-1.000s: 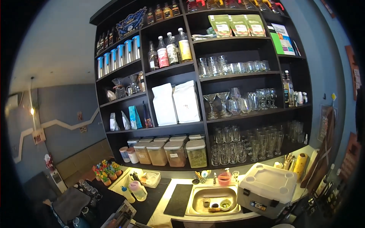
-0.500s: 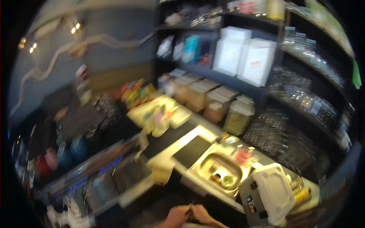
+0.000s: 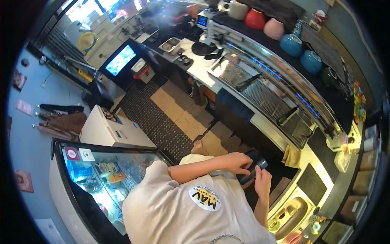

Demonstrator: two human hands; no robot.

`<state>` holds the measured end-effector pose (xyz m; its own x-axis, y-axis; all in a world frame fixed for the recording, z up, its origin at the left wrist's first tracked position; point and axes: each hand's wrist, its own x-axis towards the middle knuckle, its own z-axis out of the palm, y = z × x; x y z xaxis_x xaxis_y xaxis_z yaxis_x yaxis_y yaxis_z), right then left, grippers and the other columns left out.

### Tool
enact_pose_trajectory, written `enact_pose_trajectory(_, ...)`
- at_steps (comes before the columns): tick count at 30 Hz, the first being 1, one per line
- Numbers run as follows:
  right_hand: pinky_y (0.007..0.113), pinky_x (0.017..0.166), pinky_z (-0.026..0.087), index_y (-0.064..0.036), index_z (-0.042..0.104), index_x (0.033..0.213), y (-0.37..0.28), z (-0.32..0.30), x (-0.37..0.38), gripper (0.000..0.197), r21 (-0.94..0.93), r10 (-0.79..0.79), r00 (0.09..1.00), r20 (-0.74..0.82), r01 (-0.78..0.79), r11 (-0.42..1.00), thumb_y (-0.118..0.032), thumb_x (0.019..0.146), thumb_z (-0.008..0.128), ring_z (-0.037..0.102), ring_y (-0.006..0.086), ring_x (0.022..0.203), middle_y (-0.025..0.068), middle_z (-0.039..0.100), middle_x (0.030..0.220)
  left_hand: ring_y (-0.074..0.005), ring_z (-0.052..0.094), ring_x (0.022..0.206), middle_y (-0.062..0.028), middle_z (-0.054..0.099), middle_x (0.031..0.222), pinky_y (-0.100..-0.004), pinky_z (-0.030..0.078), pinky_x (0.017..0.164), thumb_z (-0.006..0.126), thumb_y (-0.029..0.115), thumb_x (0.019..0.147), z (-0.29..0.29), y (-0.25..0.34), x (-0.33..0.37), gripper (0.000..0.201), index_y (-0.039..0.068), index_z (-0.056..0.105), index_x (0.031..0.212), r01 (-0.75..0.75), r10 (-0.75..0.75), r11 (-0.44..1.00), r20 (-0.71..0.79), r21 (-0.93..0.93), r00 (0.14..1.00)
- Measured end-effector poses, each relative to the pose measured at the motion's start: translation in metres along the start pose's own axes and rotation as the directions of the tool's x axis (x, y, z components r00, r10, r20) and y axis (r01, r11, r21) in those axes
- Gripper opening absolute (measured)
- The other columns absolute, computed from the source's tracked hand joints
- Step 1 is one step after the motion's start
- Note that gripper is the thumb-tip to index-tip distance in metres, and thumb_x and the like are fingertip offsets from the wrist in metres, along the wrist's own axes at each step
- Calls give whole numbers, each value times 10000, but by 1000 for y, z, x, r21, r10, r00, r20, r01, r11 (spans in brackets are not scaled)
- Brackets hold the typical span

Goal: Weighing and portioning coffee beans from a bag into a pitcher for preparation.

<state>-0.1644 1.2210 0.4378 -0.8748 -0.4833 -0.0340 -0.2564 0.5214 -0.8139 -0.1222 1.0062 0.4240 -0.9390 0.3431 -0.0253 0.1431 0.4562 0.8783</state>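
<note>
My left hand (image 3: 239, 163) reaches across in front of my body, fingers curled against a dark object with a glossy end (image 3: 252, 167). On its other side my right hand (image 3: 263, 179) closes on the same object, thumb laid along it. The kind of object is unclear, since it blends with the dark area behind it and my fingers cover part of it. Both hands are in front of my light shirt (image 3: 170, 211), beside the counter with the sink (image 3: 298, 209). A folded tan cloth (image 3: 291, 156) hangs over the counter edge near them.
An espresso machine (image 3: 280, 73) with black-handled portafilters (image 3: 248, 82) runs along the counter. To the left stand a lit glass-topped display fridge (image 3: 101, 179) and a white chest appliance (image 3: 118, 132). Black perforated matting (image 3: 142, 107) and brown boards (image 3: 178, 114) cover the floor. Farther back glows a screen (image 3: 120, 60).
My view has swung left, from the shelves and sink toward the espresso machine, floor and fridge. My hands remain close together; the dark object between them shows more plainly now.
</note>
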Motion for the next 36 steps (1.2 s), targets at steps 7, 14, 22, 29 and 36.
enact_pose_trajectory(7, 408, 481, 314, 58, 464, 663, -89, 56, 77, 523, -1, -61, 989, 131, 62, 998, -295, 1020, 613, 345, 174, 500, 196, 412, 549, -182, 577, 646, -76, 620, 728, -338, 460, 595, 781, 282, 866, -97, -28, -56, 301, 25, 631, 822, -31, -2, 986, -195, -163, 981)
enact_pose_trajectory(14, 391, 500, 300, 64, 469, 687, -170, 149, 144, 522, 118, -113, 974, 198, 91, 989, -316, 1002, 640, 330, 127, 564, 149, 376, 576, -84, 585, 762, -10, 641, 815, -284, 517, 681, 738, 239, 935, -204, -70, -141, 254, 4, 642, 919, 69, -180, 931, -286, -358, 941)
enact_pose_trajectory(22, 320, 512, 293, 22, 496, 677, -248, 248, 202, 502, 318, -227, 917, 328, 119, 941, -320, 1021, 626, 347, 64, 602, -2, 382, 575, -108, 601, 731, -21, 640, 771, -279, 497, 721, 775, 213, 879, -283, -80, -221, 226, 31, 640, 887, 93, -292, 910, -463, -405, 837)
enact_pose_trajectory(29, 307, 485, 286, 11, 536, 693, -306, 352, 255, 454, 296, -281, 791, 543, 132, 946, -295, 1011, 643, 361, 45, 587, -36, 432, 583, -132, 559, 655, -31, 570, 694, -284, 466, 621, 824, 297, 822, -299, -108, -264, 385, 26, 556, 760, 225, -402, 915, -727, -334, 557)
enact_pose_trajectory(36, 322, 501, 351, 37, 601, 737, -358, 460, 333, 499, 232, -225, 686, 692, 84, 969, -382, 1007, 626, 410, 74, 593, 16, 483, 577, -140, 518, 588, -62, 542, 659, -326, 436, 572, 800, 257, 817, -389, -172, -297, 367, 26, 527, 735, 395, -537, 828, -762, -397, 361)
